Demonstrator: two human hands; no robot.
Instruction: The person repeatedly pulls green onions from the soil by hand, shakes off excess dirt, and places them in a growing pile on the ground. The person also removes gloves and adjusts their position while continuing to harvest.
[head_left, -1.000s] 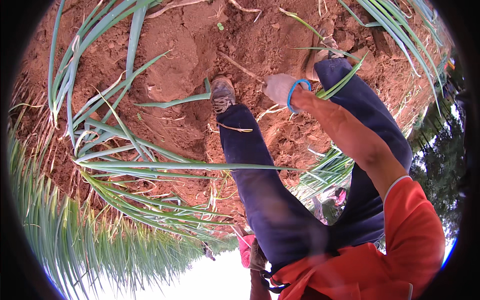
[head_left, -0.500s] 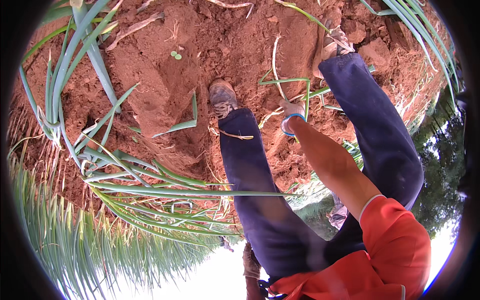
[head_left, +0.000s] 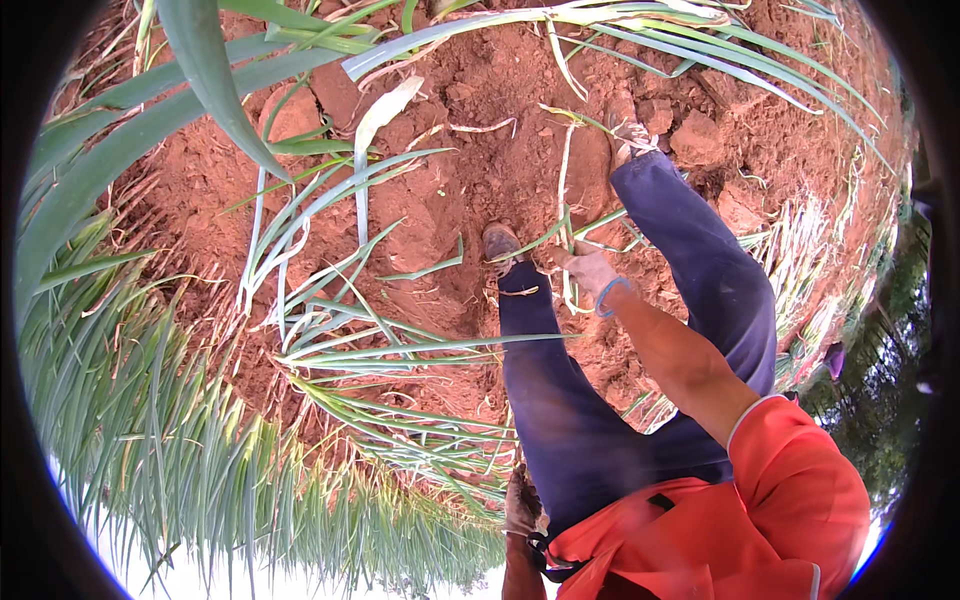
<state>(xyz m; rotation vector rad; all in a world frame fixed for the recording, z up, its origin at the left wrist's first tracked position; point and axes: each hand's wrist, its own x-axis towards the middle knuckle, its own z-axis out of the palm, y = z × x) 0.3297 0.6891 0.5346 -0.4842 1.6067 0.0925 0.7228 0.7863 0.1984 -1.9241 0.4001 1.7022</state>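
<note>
My right hand point(head_left: 590, 268), with a pale blue band at the wrist, reaches down between my shins. Its fingers are drawn together at a thin pale onion stalk point(head_left: 566, 180), just above the red soil. Bent green onion leaves point(head_left: 600, 222) cross beside the fingertips. My left hand point(head_left: 521, 500) is low in the picture beside my left leg; shade and the leg hide its fingers. Left of my legs lies a heap of long green onion leaves point(head_left: 400, 348), some tips crossing my left shin.
Broad onion leaves point(head_left: 205, 75) loom close at the upper left. More long leaves point(head_left: 610, 18) arch across the top. Dense onion rows point(head_left: 170, 430) fill the lower left. Clods point(head_left: 698, 138) lie by my right shoe point(head_left: 632, 140); my left shoe point(head_left: 500, 240) presses the soil.
The view has shifted, so my legs and the leaf heap appear farther right or lower. More leaves now show along the top. My right hand stays low between my shins, and more of my left arm shows.
</note>
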